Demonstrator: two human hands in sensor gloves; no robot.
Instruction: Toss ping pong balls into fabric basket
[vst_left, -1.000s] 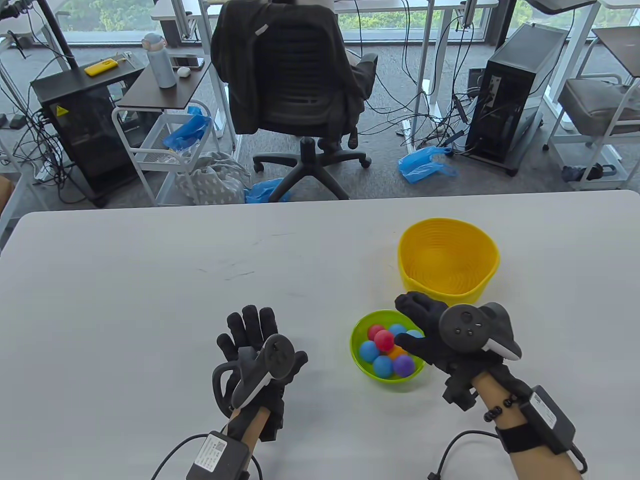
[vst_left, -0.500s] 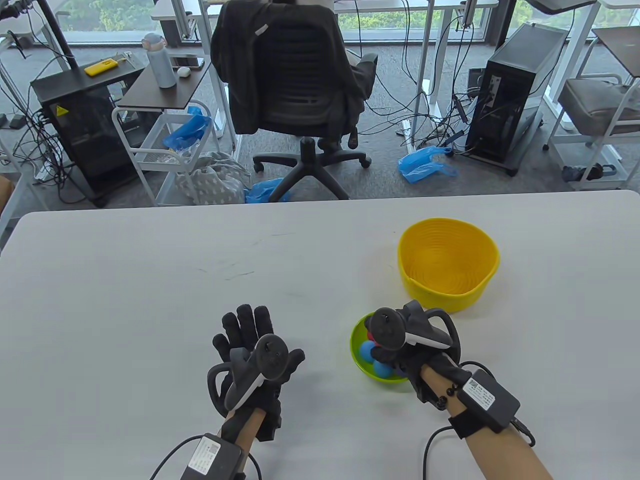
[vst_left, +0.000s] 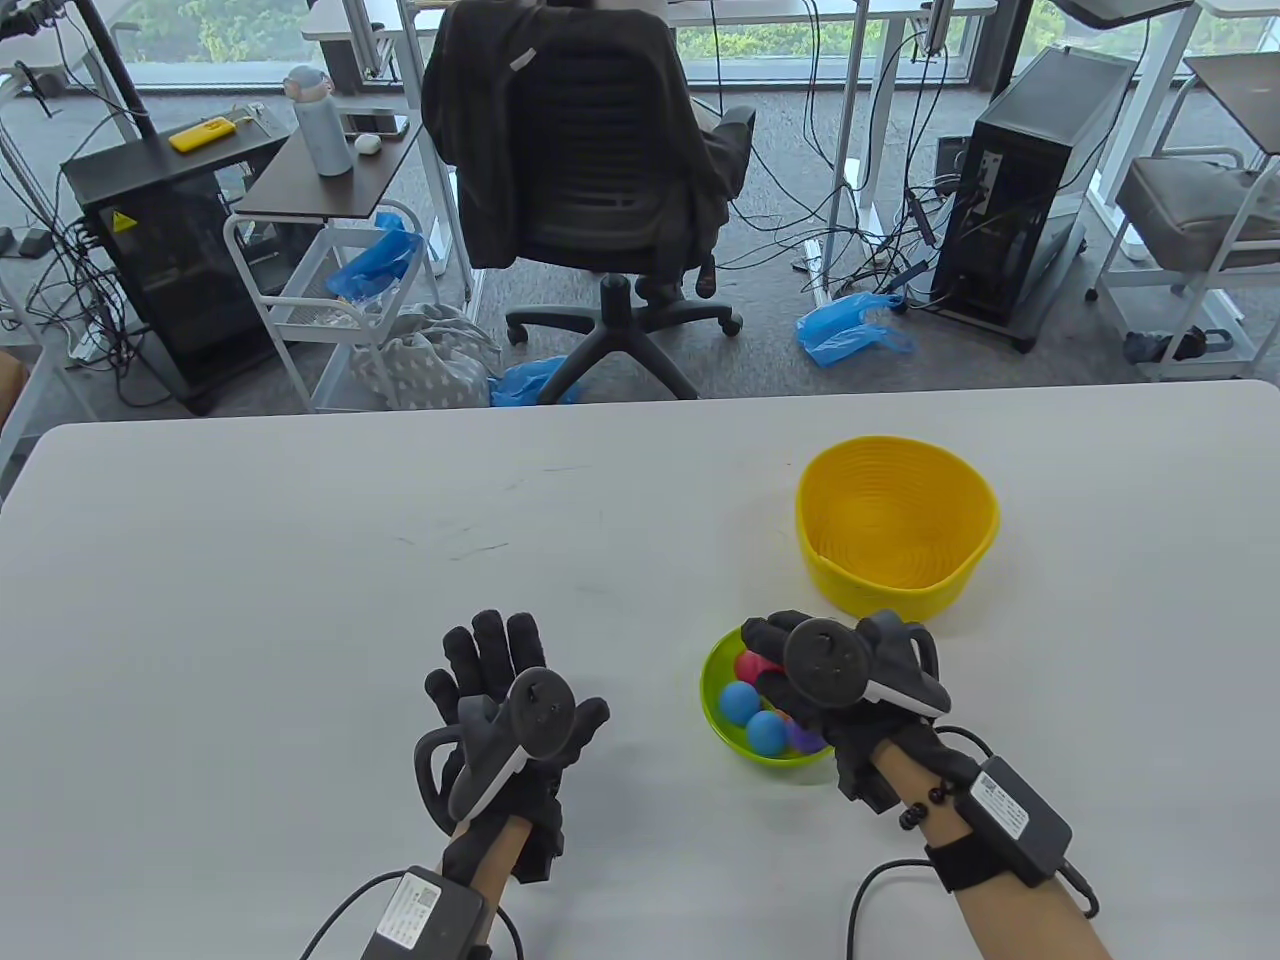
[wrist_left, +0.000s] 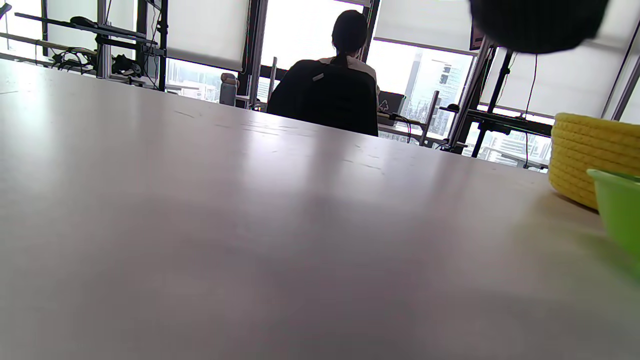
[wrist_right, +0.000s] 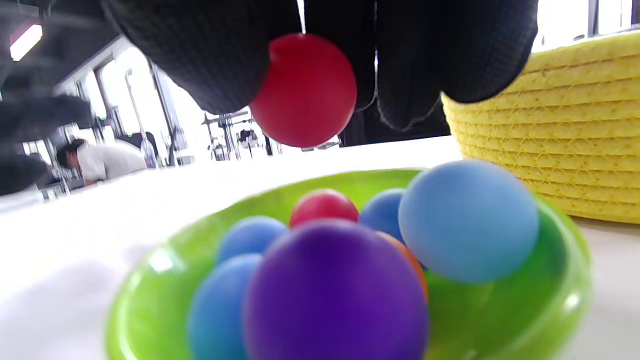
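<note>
The right grip (vst_left: 790, 660) had a red ping pong ball (wrist_right: 304, 90) pinched in its fingertips just above the green bowl (vst_left: 712, 700), the yellow fabric basket (vst_left: 897, 525) sat right beyond it, and the left grip (vst_left: 510, 690) rested flat and spread on the counter (vst_left: 300, 560), farther off.

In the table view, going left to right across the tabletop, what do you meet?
Left hand, flat on the table → green bowl of colored balls → right hand over the bowl, pinching a red ball → yellow fabric basket, farther back.
</note>
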